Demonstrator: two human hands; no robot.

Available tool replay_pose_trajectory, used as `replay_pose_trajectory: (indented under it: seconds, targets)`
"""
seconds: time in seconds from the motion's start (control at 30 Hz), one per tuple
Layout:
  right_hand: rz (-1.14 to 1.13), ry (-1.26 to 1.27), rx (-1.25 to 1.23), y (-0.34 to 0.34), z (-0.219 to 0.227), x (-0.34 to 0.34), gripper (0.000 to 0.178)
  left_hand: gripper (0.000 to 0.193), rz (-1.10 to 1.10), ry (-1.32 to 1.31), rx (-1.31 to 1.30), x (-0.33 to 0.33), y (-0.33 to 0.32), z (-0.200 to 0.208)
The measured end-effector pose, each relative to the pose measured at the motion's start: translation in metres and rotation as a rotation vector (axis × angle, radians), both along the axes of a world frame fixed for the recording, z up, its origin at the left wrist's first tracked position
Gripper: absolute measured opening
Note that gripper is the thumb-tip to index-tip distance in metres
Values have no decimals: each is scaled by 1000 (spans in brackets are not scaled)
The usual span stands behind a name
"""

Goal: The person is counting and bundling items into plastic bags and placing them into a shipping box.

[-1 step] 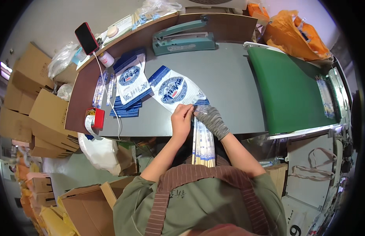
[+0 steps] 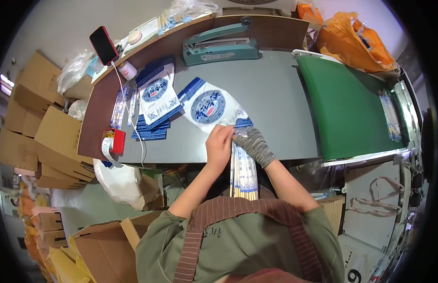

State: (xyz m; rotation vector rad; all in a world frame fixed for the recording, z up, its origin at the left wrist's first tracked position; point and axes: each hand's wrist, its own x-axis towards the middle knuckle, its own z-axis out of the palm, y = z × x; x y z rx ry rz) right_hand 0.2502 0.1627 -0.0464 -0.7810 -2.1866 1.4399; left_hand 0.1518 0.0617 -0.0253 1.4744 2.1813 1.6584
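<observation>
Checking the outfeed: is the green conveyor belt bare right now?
No. Clear packets lie on the green conveyor belt, at its far right end.

A grey knit glove is covering the right hand (image 2: 253, 146); the left hand (image 2: 219, 145) is showing bare. Both are touching a glossy clear plastic sleeve (image 2: 242, 167) of pale wooden sticks. The printed bag (image 2: 210, 108) is looking shiny, the counter (image 2: 271, 94) smooth and matt grey, the belt (image 2: 344, 106) matt green, the boxes (image 2: 44, 137) plain brown cardboard.
</observation>
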Motion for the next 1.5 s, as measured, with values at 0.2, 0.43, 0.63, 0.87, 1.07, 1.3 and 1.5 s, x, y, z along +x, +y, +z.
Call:
replay_pose_trajectory:
  seconds: [0.2,0.43,0.63,0.87,1.07,1.3,1.5]
  targets:
    - [108,156,-185,-64,17,84,31,34,-458,514,-2,22,-66,27]
    - [-81,-254,213,-67,9,110,63,58,-177,335,-339,14,-91,13]
    - [-141,-287,551,-1,39,26,47,42,-17,238,-182,-26,-12,4]
    - [-29,-62,525,-62,-9,114,47,25,-265,-9,-202,18,-104,-17]
    - [-222,335,391,-15,174,76,22,19,-379,-288,81,-18,-39,162]
    - [-27,145,273,23,267,52,26,30,-488,-362,-84,-55,9,248]
    - [27,290,293,56,285,22,23,34,-409,-80,-64,-68,34,275]
